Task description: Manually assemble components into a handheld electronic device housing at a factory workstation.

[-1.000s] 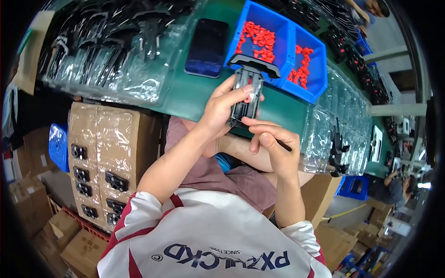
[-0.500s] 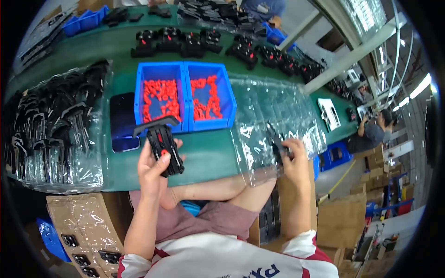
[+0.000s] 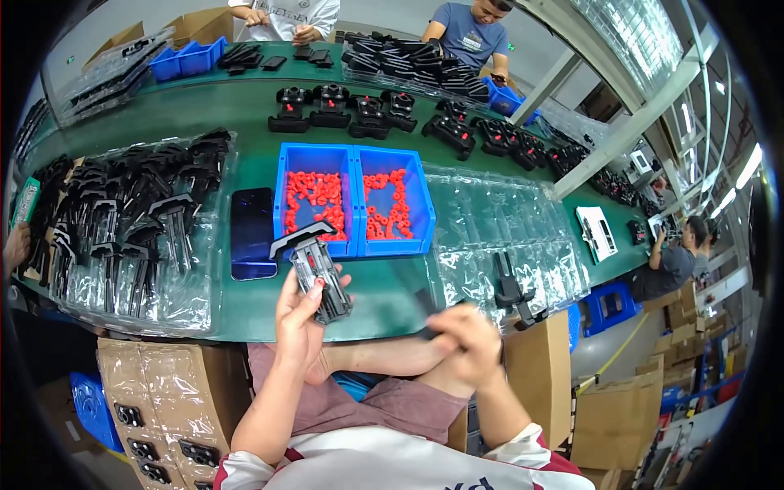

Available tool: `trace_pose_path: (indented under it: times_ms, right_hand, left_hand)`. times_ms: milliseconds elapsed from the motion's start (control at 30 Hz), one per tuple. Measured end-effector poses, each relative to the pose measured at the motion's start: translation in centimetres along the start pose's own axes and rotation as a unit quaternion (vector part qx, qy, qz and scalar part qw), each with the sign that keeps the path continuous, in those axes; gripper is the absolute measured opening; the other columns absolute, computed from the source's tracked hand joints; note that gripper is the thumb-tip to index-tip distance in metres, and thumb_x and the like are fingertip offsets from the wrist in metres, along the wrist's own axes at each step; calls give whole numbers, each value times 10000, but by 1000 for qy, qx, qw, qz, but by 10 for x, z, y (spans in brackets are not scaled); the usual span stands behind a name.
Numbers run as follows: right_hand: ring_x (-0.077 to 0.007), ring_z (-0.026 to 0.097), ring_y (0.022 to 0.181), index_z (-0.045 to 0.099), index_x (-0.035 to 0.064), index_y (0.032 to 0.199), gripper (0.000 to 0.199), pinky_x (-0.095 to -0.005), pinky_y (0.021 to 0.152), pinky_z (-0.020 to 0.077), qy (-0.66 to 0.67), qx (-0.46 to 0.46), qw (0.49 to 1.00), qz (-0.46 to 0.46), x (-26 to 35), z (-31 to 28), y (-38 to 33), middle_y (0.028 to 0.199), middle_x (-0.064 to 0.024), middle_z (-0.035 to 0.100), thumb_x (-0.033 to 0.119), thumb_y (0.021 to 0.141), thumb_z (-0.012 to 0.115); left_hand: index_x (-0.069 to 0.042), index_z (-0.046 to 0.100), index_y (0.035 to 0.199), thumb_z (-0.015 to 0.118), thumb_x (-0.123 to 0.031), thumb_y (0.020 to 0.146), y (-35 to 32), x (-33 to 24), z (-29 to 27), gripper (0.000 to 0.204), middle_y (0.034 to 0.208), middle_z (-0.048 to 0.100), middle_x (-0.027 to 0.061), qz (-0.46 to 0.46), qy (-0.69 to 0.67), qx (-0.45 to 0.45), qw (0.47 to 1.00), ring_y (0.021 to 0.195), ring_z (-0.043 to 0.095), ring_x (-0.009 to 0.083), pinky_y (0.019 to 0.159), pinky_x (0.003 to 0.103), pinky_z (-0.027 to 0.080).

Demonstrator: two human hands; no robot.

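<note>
My left hand (image 3: 300, 327) is closed around a black plastic bracket (image 3: 321, 278) with a curved bar across its top and small red parts on its face. It holds the bracket up over the table's front edge, thumb on the face. To the right, my right hand (image 3: 469, 347) is blurred by motion and pinches a dark elongated part (image 3: 426, 304), whose exact kind is smeared. Another black bracket piece (image 3: 508, 282) lies on the clear plastic tray (image 3: 465, 220). Beyond the left hand, two joined blue bins (image 3: 355, 245) hold small red plastic pieces (image 3: 314, 194).
A dark smartphone (image 3: 254, 233) lies left of the bins. Many black brackets (image 3: 163, 192) fill a clear tray at left. Assembled black units (image 3: 367, 114) line the far side. Cardboard boxes (image 3: 167, 392) stand below the table edge. Co-workers (image 3: 474, 37) sit across the table.
My right hand has moved left and toward me, away from the clear tray, with a dark part in it. A black piece stays on the tray. The view has tilted up.
</note>
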State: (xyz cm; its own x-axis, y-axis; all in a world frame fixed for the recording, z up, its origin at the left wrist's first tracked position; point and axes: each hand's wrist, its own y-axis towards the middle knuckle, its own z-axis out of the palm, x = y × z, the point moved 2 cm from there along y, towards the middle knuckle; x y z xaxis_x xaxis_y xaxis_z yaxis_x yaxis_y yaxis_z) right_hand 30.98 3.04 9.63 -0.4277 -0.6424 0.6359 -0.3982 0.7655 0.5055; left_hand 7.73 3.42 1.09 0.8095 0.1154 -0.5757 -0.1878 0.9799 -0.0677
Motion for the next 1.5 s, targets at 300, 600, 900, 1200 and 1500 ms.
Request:
trace_pose_path:
  times_ms: [300,600,900,1200,1500]
  right_hand:
    - [-135,539,628,715,-7,1021,256,-233,548,458,103,97,987,-74,22,66,-6,969,-80,619,-15,767,746]
    - [-110,504,598,719,3,1009,314,-214,502,413,165,46,985,-26,31,50,-12,985,-86,619,-14,705,792]
    - [-105,480,614,724,15,936,278,-215,525,385,230,39,970,71,4,38,-24,924,-74,591,-14,672,805]
    - [-123,497,633,727,12,883,264,-219,540,397,248,-5,967,51,1,35,-19,859,-65,573,-7,641,830]
    - [-118,493,613,734,23,861,258,-220,529,391,263,-17,963,51,3,28,-20,839,-54,571,1,628,843]
  left_hand:
    - [-63,332,1411,549,24,857,-31,23,9,601,1269,555,239,-4,39,52,998,1074,624,349,857,399,548]
    - [-64,323,1419,543,74,810,-37,28,18,662,1222,590,235,-47,98,38,993,1060,635,344,862,403,544]
    - [-48,355,1397,602,96,766,-33,17,29,693,1207,595,238,-102,122,39,986,1065,633,327,882,390,535]
    - [-44,355,1395,614,96,760,-32,14,35,700,1189,602,238,-93,137,89,982,1048,637,312,883,384,530]
    - [-32,348,1397,609,84,771,-29,12,46,688,1183,607,232,-109,147,109,977,1046,640,304,871,366,535]
